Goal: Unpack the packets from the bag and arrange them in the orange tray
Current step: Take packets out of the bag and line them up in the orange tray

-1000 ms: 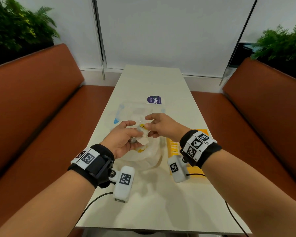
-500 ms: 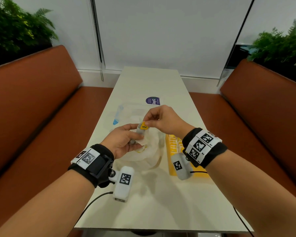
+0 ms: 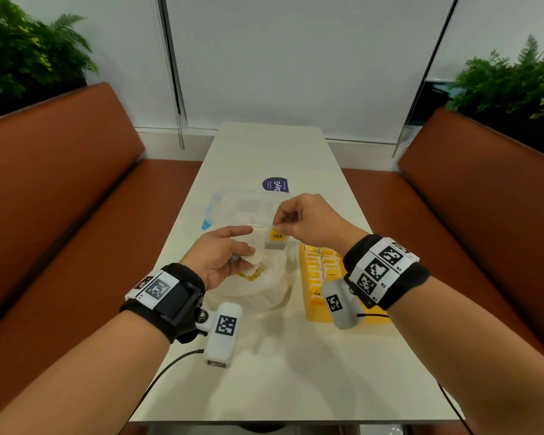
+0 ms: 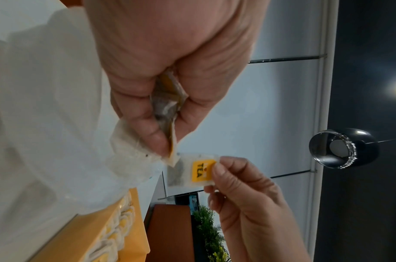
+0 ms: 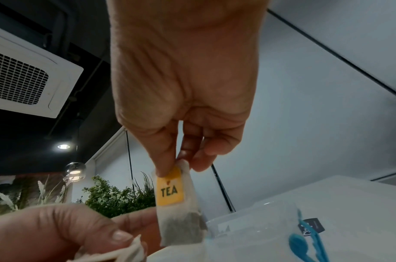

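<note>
My right hand [image 3: 281,222] pinches the top edge of a tea packet [image 3: 275,239] with a yellow TEA label, hanging above the table; the same packet [image 5: 178,205] shows in the right wrist view and the packet [image 4: 192,171] in the left wrist view. My left hand [image 3: 230,254] grips a small bunch of packets [image 4: 168,102] together with the white bag [image 3: 258,287] lying under it. The orange tray [image 3: 319,312] lies to the right, holding several yellow-labelled packets [image 3: 319,262] in rows.
A clear zip bag with a blue slider [image 3: 212,211] and a purple sticker [image 3: 275,185] lie further back on the white table [image 3: 296,372]. Brown benches [image 3: 60,196] run along both sides. Cables trail off the near table edge.
My right hand has pulled one tea packet out of the left hand's bunch and lifted it up and to the right. The left hand stayed over the bag.
</note>
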`<state>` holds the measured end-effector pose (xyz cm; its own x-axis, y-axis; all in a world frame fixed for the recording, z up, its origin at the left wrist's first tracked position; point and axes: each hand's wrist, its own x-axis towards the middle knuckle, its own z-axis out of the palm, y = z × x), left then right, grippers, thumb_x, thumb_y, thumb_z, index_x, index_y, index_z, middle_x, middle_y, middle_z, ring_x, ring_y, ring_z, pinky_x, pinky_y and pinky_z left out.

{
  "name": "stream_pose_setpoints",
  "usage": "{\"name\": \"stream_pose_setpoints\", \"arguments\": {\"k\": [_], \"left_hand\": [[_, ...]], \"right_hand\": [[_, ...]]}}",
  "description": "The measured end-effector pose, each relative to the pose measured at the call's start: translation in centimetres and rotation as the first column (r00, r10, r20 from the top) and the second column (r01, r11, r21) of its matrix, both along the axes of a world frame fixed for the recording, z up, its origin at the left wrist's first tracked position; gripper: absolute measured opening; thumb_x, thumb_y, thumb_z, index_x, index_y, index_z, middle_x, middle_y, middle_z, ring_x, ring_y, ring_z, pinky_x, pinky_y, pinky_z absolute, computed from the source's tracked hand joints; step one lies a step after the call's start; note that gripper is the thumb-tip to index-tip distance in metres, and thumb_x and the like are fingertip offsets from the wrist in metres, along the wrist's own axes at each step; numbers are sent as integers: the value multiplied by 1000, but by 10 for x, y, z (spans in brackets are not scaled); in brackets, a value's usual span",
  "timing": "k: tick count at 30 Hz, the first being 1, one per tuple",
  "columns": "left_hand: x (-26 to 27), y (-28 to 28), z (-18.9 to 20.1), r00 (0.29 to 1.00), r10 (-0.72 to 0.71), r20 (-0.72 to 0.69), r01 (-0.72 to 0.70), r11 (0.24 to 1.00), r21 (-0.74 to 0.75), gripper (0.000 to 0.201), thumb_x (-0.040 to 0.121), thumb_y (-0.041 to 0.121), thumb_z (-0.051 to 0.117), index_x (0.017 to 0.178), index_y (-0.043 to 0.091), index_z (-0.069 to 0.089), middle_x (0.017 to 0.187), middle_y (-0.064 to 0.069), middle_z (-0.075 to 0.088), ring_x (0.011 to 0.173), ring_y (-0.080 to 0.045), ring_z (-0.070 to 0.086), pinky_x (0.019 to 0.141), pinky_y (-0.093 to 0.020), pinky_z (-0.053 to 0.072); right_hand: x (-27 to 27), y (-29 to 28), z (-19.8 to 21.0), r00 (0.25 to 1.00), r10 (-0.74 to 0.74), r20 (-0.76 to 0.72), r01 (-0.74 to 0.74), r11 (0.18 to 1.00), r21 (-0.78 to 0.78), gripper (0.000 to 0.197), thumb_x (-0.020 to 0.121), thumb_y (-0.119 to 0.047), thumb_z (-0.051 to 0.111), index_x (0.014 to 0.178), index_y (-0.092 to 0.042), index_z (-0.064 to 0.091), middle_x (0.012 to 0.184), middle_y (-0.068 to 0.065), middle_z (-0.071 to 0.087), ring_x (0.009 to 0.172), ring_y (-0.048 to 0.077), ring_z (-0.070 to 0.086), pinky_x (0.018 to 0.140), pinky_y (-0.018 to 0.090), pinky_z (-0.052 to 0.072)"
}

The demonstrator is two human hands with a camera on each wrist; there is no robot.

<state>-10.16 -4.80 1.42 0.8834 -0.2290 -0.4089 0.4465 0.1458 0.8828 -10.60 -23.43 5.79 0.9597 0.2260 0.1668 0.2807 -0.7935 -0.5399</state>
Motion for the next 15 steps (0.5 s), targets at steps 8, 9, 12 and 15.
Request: {"name": "stream_pose_setpoints", "arguments": {"k": [8,9,12,15], "left_hand": [[6,-2,-5,1000,-9,7,9,1000,13,36,81,-17,59,108,6,63,75,-12,57,48,-12,57,53,-27,57],[6,-3,-5,1000,-12,10,12,1000,12,35,82,-17,59,108,6,62,78,-13,59,50,-13,59,53,-27,57],[5,-7,-6,1000,-16,18,16,1000,9,32,82,-17,58,105,5,61,82,-14,60,55,-16,63,50,-24,55],[5,-9,-7,1000,-16,12,16,1000,-5,30,82,-17,59,102,5,61,87,-17,61,69,-22,65,50,-25,56]], "right_hand": [[-19,-58,-8,978,-172,-122,86,854,-513,13,86,-10,56,90,-15,67,87,0,63,82,20,60,68,25,44],[-21,-65,-11,969,-198,-151,76,812,-578,14,86,-9,56,89,-17,67,88,1,64,81,21,61,67,27,45],[-27,-77,-26,936,-260,-238,23,720,-694,18,82,-2,55,76,-16,64,79,4,65,74,24,62,62,31,47],[-32,-82,-48,900,-272,-340,-40,726,-687,17,81,2,58,75,-11,66,77,6,66,78,26,64,67,33,52]]}}
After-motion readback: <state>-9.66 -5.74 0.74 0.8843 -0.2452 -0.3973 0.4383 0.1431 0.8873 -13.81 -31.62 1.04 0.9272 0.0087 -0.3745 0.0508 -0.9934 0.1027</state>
